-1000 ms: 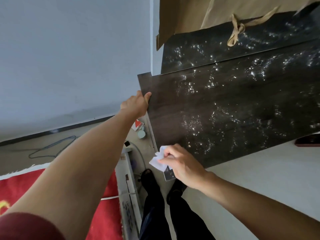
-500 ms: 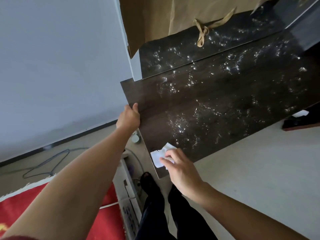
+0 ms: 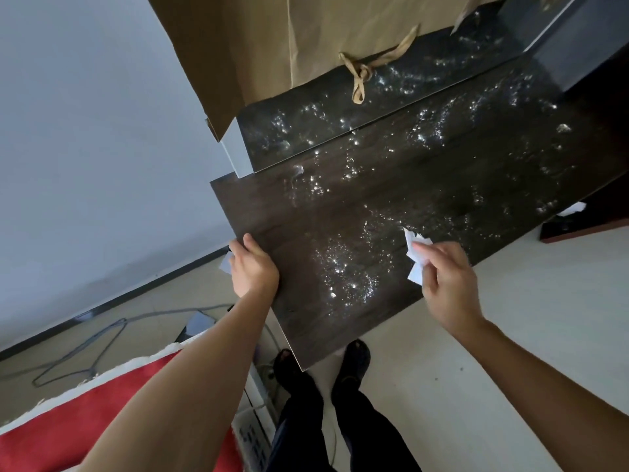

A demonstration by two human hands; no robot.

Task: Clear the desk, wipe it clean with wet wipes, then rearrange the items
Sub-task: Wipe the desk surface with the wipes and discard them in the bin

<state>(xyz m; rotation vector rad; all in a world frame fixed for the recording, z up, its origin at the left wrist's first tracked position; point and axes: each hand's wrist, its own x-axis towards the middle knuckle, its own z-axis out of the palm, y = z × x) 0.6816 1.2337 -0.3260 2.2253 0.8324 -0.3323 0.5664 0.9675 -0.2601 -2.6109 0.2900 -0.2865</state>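
Gripping the desk (image 3: 340, 233) edge with left hand (image 3: 255, 269), right hand (image 3: 447, 284) pinching a wipe (image 3: 416, 255); paper bag (image 3: 272, 39) interior hidden.

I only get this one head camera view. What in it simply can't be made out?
- Paper bag: head view, top cut off by the frame's upper edge.
- Left hand: fingertips hidden under the desk edge it grips.
- Wet wipe: partly covered by the right hand pinching it.
- White scrap by the left hand: mostly behind it, too blurred to identify.
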